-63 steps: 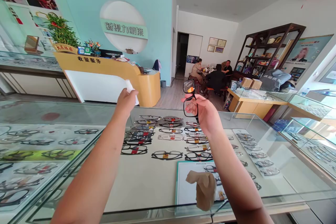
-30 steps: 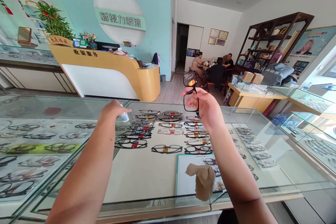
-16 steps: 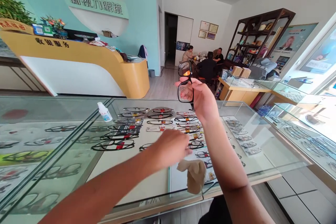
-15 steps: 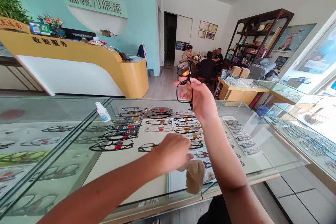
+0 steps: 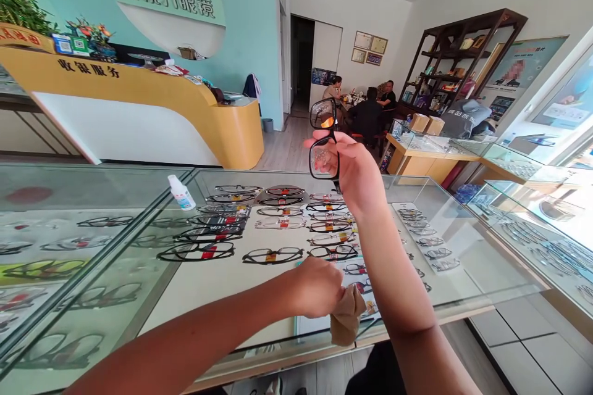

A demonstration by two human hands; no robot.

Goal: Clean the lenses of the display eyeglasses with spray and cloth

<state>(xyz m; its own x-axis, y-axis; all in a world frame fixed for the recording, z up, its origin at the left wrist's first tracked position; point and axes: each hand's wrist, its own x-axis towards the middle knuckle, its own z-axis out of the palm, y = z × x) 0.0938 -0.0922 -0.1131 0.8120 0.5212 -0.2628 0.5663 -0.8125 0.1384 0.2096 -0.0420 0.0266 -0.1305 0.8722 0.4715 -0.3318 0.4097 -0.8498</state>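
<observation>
My right hand [image 5: 362, 178] is raised above the glass counter, its fingers closed on a pair of black-framed eyeglasses [image 5: 313, 160]. The eyeglasses are turned on end, one lens above the other, and an orange sticker shows on the upper lens. Lower down and to the left, my left hand [image 5: 319, 287] is a closed fist over the counter's near side. A tan cloth [image 5: 345, 324] hangs from it, bunched at the top. The left fingertips are mostly hidden behind the hand. Hand and cloth are apart from the eyeglasses.
Rows of eyeglasses [image 5: 273, 255] lie in the glass display counter [image 5: 204, 315]. A white spray bottle [image 5: 181, 194] stands on top at the left. Beyond are a yellow reception desk [image 5: 241, 136], a seated group of people [image 5: 368, 114] and another display case [image 5: 417, 149].
My left hand has moved slightly down and right with the cloth, uncovering eyeglasses behind it. My right hand holds the eyeglasses in nearly the same place.
</observation>
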